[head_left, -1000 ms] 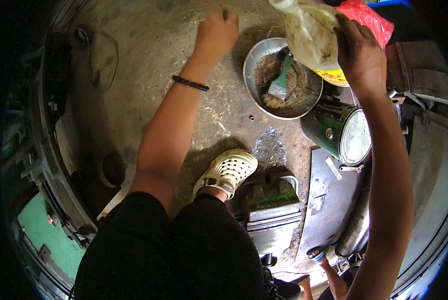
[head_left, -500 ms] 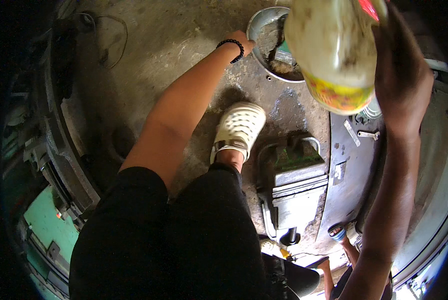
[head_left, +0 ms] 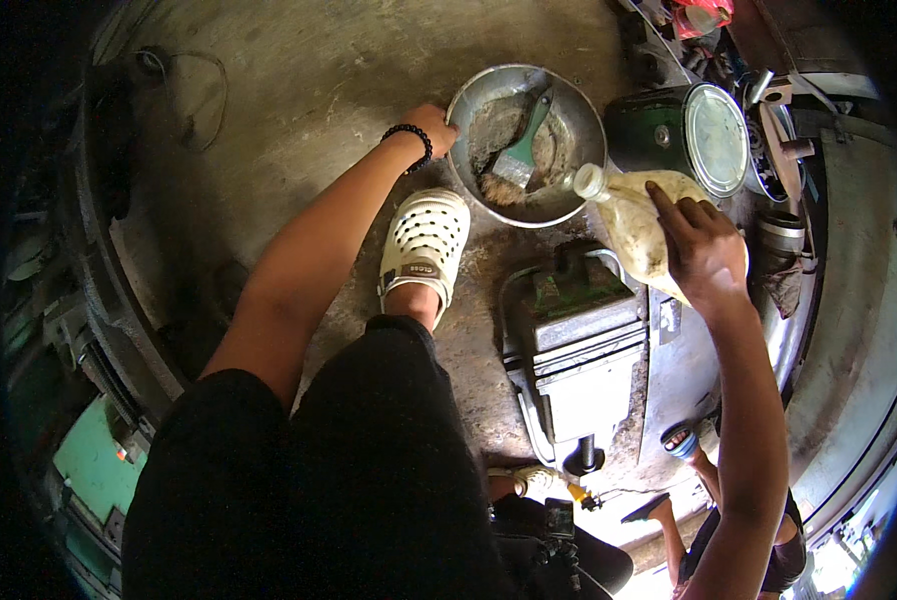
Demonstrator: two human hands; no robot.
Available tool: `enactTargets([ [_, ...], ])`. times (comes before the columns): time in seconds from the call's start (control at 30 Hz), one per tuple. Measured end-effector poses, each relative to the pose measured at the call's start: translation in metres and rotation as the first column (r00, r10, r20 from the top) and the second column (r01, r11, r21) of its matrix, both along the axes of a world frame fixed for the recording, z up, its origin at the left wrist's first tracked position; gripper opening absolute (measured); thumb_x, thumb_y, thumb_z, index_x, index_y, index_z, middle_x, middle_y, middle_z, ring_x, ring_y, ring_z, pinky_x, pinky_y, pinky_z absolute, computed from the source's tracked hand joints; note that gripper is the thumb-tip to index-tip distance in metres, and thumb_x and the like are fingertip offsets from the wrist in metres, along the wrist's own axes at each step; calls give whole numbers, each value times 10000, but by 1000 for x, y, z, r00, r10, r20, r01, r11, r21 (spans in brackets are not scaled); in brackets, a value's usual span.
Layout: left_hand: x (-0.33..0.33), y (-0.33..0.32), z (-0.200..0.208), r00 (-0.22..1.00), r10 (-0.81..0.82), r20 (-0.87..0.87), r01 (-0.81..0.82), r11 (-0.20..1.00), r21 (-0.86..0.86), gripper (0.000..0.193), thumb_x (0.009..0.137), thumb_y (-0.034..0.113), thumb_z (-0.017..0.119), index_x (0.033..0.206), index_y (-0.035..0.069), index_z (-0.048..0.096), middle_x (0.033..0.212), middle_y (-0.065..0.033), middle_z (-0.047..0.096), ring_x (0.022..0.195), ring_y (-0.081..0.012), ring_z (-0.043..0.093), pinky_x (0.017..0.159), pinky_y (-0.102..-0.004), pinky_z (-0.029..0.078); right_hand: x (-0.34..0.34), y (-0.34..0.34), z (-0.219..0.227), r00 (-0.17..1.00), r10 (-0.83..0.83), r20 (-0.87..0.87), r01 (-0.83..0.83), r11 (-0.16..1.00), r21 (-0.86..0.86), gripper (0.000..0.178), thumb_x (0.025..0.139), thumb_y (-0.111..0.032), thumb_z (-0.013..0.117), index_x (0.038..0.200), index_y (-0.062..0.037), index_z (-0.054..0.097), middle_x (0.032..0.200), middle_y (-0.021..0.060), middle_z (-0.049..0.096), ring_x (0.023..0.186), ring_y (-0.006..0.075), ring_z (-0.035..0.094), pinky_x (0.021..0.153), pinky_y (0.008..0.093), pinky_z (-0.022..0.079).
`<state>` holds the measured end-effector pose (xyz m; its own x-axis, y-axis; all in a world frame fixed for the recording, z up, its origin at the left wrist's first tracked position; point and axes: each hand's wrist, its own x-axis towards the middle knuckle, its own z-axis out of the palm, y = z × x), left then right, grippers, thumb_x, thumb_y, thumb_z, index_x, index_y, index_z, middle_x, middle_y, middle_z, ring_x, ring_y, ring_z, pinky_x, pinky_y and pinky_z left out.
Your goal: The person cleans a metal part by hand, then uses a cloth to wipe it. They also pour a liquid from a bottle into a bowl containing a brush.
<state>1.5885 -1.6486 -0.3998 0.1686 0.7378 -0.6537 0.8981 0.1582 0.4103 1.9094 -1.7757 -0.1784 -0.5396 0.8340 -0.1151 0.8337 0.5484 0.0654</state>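
My left hand (head_left: 435, 130), with a black bead bracelet at the wrist, is closed on the left rim of a round metal basin (head_left: 587, 118) on the floor. Inside the basin lie greyish residue and a paintbrush (head_left: 521, 155) with a green handle and pale bristles. My right hand (head_left: 707, 245) grips a large cloudy plastic bottle (head_left: 633, 235) by its body. The bottle is tilted, its uncapped mouth at the basin's right rim. Whether any liquid is coming out cannot be seen.
Right of the basin a dark green can (head_left: 659, 135) with a pale round end lies beside metal parts. A heavy bench vise (head_left: 589, 340) stands near my shoe (head_left: 427, 235). Another person's sandalled foot (head_left: 681, 442) shows at the lower right. A cable loop (head_left: 209, 100) lies far left.
The bottle has gone from upright and close to the camera down to the basin, and is now tipped with its mouth leftward. The basin sits lower and further left in view.
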Motion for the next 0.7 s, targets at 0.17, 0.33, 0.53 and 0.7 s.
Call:
enactTargets([
  [0.17,5,-12,4,997,14,74,-13,1000,-19,490,932,354,567,1253,-14,603,1189,-235,644,1094,-361,623,968,-430,479,15,-14,-37,998,-30,61,35,996,-82,579,760,-52,618,1333,-108,563,866,83,617,817,250,623,728,380,534],
  [0.33,6,-19,-3,987,-159,9,157,979,127,545,956,404,536,1277,-35,573,1095,-226,679,1032,-329,657,935,-416,494,26,-19,-67,994,-55,90,67,989,-132,585,780,-66,593,1359,-118,537,961,120,641,874,279,632,773,384,541],
  [0.53,3,-16,1,992,-80,102,88,993,-79,763,937,565,529,1317,-96,506,821,-174,713,849,-255,704,865,-375,515,34,-15,-84,975,-28,222,67,983,-171,563,809,-85,570,1368,-133,519,981,126,642,910,279,640,780,380,544],
  [0.7,3,-20,3,994,-77,77,78,997,-13,856,918,605,535,1392,-97,412,814,-159,718,868,-232,706,869,-363,518,36,-8,-91,972,18,232,22,986,-167,590,778,-92,612,1360,-133,520,996,123,641,914,289,639,771,382,546],
])
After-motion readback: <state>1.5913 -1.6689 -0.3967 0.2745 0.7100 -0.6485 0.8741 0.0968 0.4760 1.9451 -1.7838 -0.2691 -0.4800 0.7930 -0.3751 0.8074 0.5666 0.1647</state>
